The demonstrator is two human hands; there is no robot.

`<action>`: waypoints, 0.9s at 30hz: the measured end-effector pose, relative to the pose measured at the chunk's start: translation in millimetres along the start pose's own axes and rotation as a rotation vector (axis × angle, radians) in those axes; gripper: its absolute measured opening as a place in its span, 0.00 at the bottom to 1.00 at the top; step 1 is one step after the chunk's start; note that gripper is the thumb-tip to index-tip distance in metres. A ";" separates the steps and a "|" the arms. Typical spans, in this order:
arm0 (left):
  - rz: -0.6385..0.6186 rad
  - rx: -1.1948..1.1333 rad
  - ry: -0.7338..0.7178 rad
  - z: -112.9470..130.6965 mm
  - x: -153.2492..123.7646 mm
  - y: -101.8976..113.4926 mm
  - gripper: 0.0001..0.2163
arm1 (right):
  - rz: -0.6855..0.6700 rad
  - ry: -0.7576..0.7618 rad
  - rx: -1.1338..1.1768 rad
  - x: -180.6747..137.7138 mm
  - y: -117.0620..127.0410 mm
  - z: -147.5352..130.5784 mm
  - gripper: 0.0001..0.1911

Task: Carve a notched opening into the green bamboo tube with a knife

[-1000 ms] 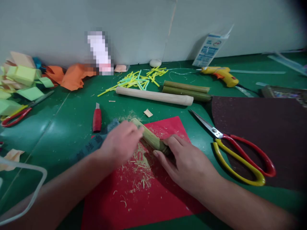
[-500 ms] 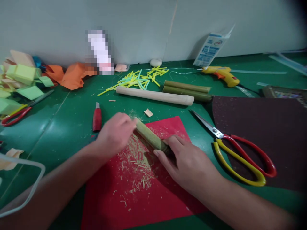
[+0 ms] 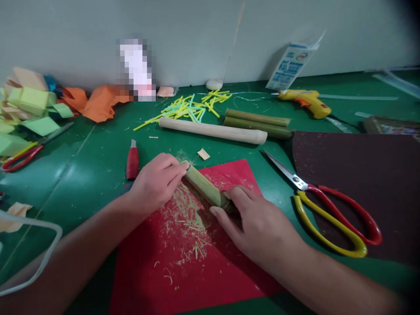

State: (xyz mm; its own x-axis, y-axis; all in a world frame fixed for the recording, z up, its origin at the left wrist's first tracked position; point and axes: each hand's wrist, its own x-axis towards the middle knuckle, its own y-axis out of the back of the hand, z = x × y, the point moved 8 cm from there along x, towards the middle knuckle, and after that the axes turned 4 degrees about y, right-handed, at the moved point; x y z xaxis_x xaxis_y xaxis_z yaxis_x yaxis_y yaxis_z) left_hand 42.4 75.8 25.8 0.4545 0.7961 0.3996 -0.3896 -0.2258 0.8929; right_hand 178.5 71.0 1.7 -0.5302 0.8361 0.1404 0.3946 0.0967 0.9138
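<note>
A short green-yellow bamboo piece (image 3: 203, 187) lies slanted on a red sheet (image 3: 210, 267) strewn with pale shavings (image 3: 183, 218). My right hand (image 3: 259, 225) is closed around its near end and pins it down. My left hand (image 3: 155, 181) is curled into a fist at its far end, fingertips pressed on the bamboo. A dark edge of a bluish-grey sheet shows at those fingertips; the rest is hidden under the hand.
On the green table: a red-handled knife (image 3: 132, 162), a wooden rod (image 3: 213, 130), two bamboo sticks (image 3: 257, 122), red-and-yellow scissors (image 3: 328, 208) on a dark sheet (image 3: 367, 175), a yellow glue gun (image 3: 306, 101), straw cuttings (image 3: 187, 109), coloured paper (image 3: 33, 113) and second scissors (image 3: 22, 157) at left.
My left hand slid up along the bamboo from its middle to its far end. The bluish-grey sheet seen under that hand is now almost covered. The right hand stayed put.
</note>
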 end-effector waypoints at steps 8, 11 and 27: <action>-0.016 -0.022 0.034 -5.3 -0.5 -0.8 0.11 | 0.011 0.002 0.001 0.2 -0.3 0.4 0.12; -0.053 -0.047 0.000 -1.1 -2.1 -4.3 0.11 | 0.009 0.008 0.004 0.7 -1.1 -0.2 0.12; -0.021 -0.033 -0.038 8.0 -1.3 -3.9 0.10 | -0.029 -0.011 0.009 0.4 -2.4 0.9 0.12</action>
State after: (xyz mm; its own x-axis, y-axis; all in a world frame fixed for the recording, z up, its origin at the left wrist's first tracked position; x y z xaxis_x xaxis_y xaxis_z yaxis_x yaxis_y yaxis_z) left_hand 49.7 71.2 23.5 0.4931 0.7781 0.3891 -0.4058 -0.1899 0.8940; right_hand 178.0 71.5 -0.7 -0.5337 0.8385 0.1096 0.3854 0.1259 0.9141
